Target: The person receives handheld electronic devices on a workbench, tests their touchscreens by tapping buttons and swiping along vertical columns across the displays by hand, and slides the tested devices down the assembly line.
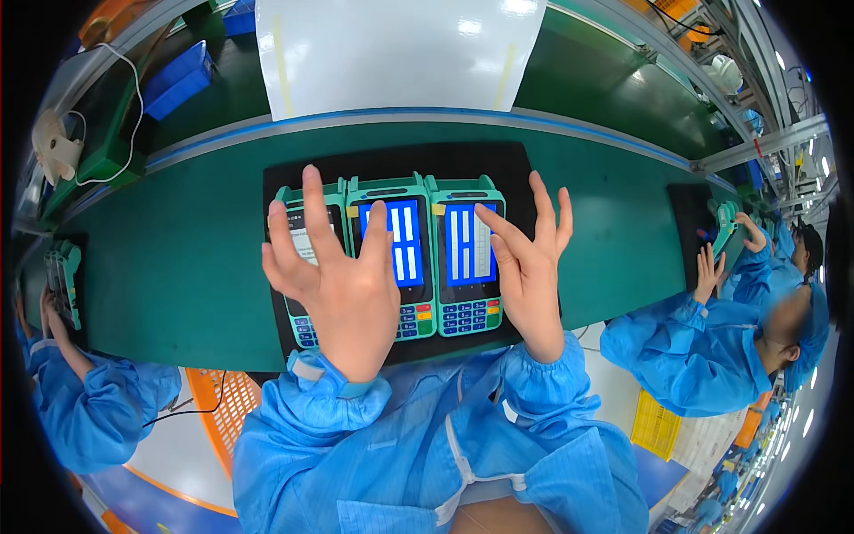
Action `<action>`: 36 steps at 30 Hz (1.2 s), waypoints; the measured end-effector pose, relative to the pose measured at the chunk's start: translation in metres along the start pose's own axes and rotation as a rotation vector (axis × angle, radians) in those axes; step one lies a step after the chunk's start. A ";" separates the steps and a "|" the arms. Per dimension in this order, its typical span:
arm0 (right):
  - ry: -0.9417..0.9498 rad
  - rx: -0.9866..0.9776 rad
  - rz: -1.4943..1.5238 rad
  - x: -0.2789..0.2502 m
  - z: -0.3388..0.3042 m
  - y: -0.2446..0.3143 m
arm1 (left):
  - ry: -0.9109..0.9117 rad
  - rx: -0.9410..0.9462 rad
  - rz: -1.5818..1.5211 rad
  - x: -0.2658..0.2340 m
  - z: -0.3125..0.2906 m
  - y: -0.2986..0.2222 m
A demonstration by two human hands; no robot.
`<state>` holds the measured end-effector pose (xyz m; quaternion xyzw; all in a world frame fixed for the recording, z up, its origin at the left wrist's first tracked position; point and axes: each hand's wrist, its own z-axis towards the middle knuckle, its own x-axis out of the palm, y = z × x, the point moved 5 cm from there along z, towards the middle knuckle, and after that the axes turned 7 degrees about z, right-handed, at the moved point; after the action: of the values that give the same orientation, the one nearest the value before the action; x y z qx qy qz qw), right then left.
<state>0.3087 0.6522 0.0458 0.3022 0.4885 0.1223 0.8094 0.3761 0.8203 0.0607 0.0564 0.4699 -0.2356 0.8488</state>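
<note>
Three green handheld payment terminals lie side by side on a black mat (pixel 519 173). The left terminal (pixel 304 332) shows a mostly white and dark screen, partly covered by my hand. Blue screens with white bars light up the middle terminal (pixel 407 258) and the right terminal (pixel 464 292). My left hand (pixel 347 289) hovers spread over the left and middle terminals, a fingertip over the middle screen; whether it touches is unclear. My right hand (pixel 532 262) is empty with fingers apart, its index fingertip at the upper part of the right terminal's screen.
The mat rests on a green workbench (pixel 191 254). A white sheet (pixel 400 58) hangs behind the bench's metal rail. At right, a co-worker (pixel 712 347) handles a green terminal (pixel 725 224); another person (pixel 98 392) works at left. Below stand an orange basket (pixel 218 405) and yellow crate (pixel 656 425).
</note>
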 end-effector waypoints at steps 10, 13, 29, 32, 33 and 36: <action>0.176 0.047 -0.026 -0.010 -0.056 -0.001 | 0.194 0.032 -0.002 -0.017 -0.060 0.011; 0.174 0.064 -0.019 -0.011 -0.056 -0.002 | 0.196 0.034 0.010 -0.022 -0.060 0.011; 0.007 -0.025 -0.030 0.001 -0.026 0.004 | 0.106 -0.018 0.023 -0.010 -0.030 0.010; -0.011 0.001 -0.038 -0.012 -0.028 -0.008 | 0.125 -0.051 -0.002 -0.019 -0.028 0.027; -0.010 0.006 -0.036 -0.015 -0.028 -0.009 | 0.113 -0.068 -0.050 -0.023 -0.027 0.034; -0.034 0.007 0.012 -0.020 -0.029 -0.017 | 0.046 -0.154 0.104 -0.020 -0.029 0.064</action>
<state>0.2722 0.6402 0.0398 0.3101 0.4734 0.1199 0.8157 0.3738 0.8929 0.0532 0.0208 0.5026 -0.1531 0.8506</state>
